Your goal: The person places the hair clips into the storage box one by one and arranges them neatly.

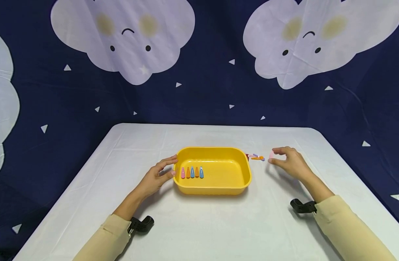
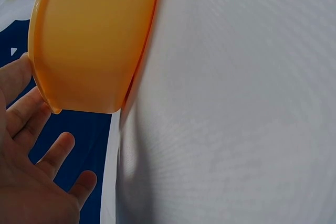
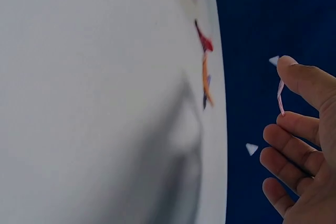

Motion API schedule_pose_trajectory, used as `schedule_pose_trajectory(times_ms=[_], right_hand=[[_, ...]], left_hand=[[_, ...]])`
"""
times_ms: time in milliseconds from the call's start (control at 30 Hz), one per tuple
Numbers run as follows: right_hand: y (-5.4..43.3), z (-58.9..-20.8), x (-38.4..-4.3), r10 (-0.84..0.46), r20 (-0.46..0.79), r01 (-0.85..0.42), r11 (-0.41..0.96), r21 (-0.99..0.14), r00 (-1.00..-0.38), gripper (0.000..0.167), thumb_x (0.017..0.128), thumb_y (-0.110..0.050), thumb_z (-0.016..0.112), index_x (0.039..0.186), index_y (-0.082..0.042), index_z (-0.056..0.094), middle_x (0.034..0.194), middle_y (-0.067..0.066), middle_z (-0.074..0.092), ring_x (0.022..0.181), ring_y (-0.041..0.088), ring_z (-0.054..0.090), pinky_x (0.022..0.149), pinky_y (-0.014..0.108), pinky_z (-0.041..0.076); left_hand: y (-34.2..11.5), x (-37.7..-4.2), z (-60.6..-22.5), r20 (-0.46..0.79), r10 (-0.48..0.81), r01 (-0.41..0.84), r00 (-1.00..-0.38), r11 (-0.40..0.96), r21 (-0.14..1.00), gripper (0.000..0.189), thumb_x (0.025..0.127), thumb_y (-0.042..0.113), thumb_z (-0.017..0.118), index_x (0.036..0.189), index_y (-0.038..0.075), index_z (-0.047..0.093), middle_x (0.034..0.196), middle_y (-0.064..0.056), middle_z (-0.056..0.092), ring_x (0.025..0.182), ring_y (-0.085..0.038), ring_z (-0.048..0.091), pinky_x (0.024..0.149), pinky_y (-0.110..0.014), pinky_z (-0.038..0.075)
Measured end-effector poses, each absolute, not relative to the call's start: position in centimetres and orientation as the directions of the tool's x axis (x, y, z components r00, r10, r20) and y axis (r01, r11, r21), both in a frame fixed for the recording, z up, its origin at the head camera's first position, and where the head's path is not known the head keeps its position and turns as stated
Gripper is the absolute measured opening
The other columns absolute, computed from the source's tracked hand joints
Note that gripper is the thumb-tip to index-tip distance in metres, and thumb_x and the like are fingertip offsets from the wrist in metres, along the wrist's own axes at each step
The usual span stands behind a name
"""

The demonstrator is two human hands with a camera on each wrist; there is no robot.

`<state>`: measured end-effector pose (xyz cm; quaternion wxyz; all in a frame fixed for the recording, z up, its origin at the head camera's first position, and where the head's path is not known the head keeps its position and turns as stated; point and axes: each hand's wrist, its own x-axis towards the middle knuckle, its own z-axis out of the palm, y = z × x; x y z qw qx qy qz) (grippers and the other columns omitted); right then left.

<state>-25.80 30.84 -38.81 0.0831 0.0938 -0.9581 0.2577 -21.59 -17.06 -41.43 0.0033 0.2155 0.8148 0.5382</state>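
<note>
I have the right hand (image 1: 292,163) with thumb and forefinger pinching a pink clip (image 1: 271,155) above the bench (image 1: 212,224), right of the yellow tray (image 1: 216,191); such a fingertip hold probably suits so slight a piece. The left hand's (image 1: 157,175) fingers are loosely extended, touching the tray's left end, likely to steady it. Inside, five clips (image 1: 192,172) lie side by side, presumably kept orderly; loose clips (image 1: 258,157) bunch just beyond its right end. White cloth covers the bench; behind hangs a navy backdrop (image 1: 206,101) with clouds and triangles.

Tray (image 1: 225,174) on table (image 1: 202,228), clips (image 1: 192,172) inside left, other clips (image 1: 258,158) outside right
</note>
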Motion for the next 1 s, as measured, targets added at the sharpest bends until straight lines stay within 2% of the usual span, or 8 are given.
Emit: schedule_pose_trajectory(times_ms=[333, 833, 1000], right_hand=[[28.5, -37.2, -25.5, -0.165, 0.236, -0.265, 0.824, -0.501, -0.958, 0.056, 0.083, -0.040, 0.070, 0.125, -0.004, 0.058, 0.121, 0.019, 0.062, 0.111, 0.039, 0.055, 0.094, 0.055, 0.044], [24.6, -35.4, -25.2, -0.205, 0.222, -0.297, 0.773, -0.561, -0.953, 0.057, 0.081, -0.041, 0.072, 0.126, -0.009, 0.058, 0.121, 0.012, 0.062, 0.114, 0.034, 0.054, 0.094, 0.054, 0.046], [23.0, -34.9, -25.2, -0.243, 0.233, -0.335, 0.753, -0.567, -0.942, 0.056, 0.081, -0.040, 0.072, 0.126, -0.010, 0.059, 0.119, 0.010, 0.063, 0.112, 0.031, 0.056, 0.089, 0.051, 0.048]], left_hand=[[-17.1, -21.6, -41.4, 0.221, 0.351, 0.340, -0.910, 0.326, 0.882, 0.043, 0.092, 0.021, 0.061, 0.131, 0.006, 0.053, 0.149, -0.007, 0.040, 0.143, -0.032, 0.027, 0.114, -0.061, 0.020], [-17.1, -21.5, -41.4, 0.229, 0.355, 0.350, -0.907, 0.329, 0.877, 0.043, 0.092, 0.020, 0.061, 0.131, 0.005, 0.052, 0.149, -0.008, 0.040, 0.143, -0.032, 0.027, 0.114, -0.061, 0.020], [-17.1, -21.5, -41.3, 0.233, 0.356, 0.355, -0.905, 0.330, 0.875, 0.042, 0.092, 0.020, 0.061, 0.131, 0.004, 0.052, 0.149, -0.008, 0.040, 0.143, -0.032, 0.027, 0.115, -0.061, 0.019]])
